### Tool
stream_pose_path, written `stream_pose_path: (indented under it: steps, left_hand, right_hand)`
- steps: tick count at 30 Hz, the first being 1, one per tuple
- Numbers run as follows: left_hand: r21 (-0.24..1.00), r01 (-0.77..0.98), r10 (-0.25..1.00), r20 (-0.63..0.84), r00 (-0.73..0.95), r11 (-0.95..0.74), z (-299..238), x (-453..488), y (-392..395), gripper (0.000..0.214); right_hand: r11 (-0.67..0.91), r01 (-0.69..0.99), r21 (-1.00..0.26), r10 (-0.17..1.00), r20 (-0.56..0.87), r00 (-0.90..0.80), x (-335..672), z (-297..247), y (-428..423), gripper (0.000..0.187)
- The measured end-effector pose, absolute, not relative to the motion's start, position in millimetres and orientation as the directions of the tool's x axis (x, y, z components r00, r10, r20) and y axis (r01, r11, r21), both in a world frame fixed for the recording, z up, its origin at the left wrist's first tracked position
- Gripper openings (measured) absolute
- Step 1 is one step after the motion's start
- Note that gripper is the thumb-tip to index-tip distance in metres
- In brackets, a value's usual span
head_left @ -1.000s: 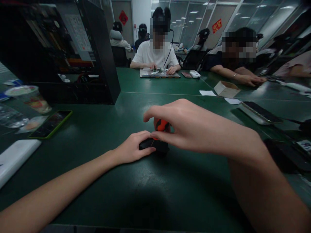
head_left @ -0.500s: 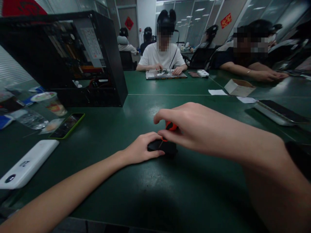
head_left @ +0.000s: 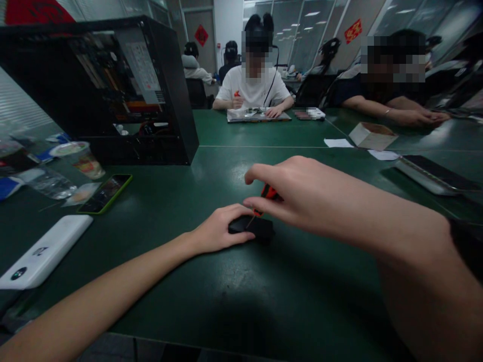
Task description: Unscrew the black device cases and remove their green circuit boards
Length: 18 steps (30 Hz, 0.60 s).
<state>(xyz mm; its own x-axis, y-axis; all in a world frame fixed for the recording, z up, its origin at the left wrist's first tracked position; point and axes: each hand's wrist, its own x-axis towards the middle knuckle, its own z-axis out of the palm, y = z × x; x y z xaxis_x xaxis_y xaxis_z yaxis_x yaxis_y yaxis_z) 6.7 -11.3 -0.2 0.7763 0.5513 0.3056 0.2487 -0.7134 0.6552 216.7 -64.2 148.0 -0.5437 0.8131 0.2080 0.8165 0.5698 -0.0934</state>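
On the green table (head_left: 226,296), a small black box-like device (head_left: 262,229) lies flat; its exact kind does not show. My left hand (head_left: 222,229) grips its left end, with fingers on the far side and thumb on the near side. Over it, my right hand (head_left: 290,193) holds an orange-and-black screwdriver (head_left: 268,192) by the handle. The thin shaft slants down to the left and its tip meets the top of the device. My right index finger is raised and curled, apart from the handle. My palm hides part of the handle.
At the left stand an open black computer case (head_left: 181,100), a plastic cup (head_left: 81,158), a bottle (head_left: 49,182), a green-edged phone (head_left: 107,193) and a white power bank-like block (head_left: 47,251). To the right are a small box (head_left: 372,136) and a tray-like device (head_left: 437,173). Co-workers sit opposite.
My right hand has shifted slightly and the screwdriver handle has turned and tilted, showing more of the shaft. My left hand stays on the device. The co-worker opposite has raised an orange tool.
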Motion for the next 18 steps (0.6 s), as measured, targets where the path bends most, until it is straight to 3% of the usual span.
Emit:
stream_pose_path:
  steps: [4,13,18]
  left_hand:
    - [0.644,0.257,0.547,0.300,0.782,-0.721,2.3,6.6,-12.1,0.041]
    - [0.668,0.231,0.552,0.318,0.771,-0.708,2.3,6.3,-11.3,0.038]
    - [0.685,0.222,0.554,0.311,0.772,-0.694,1.0,6.4,-10.8,0.039]
  right_hand:
    - [0.562,0.824,-0.073,0.815,0.217,-0.537,221.7,144.4,-59.4,0.025]
    - [0.756,0.617,-0.219,0.653,0.187,-0.734,215.1,154.4,-70.3,0.027]
    - [0.709,0.683,-0.174,0.705,0.198,-0.681,212.1,152.2,-69.3,0.020]
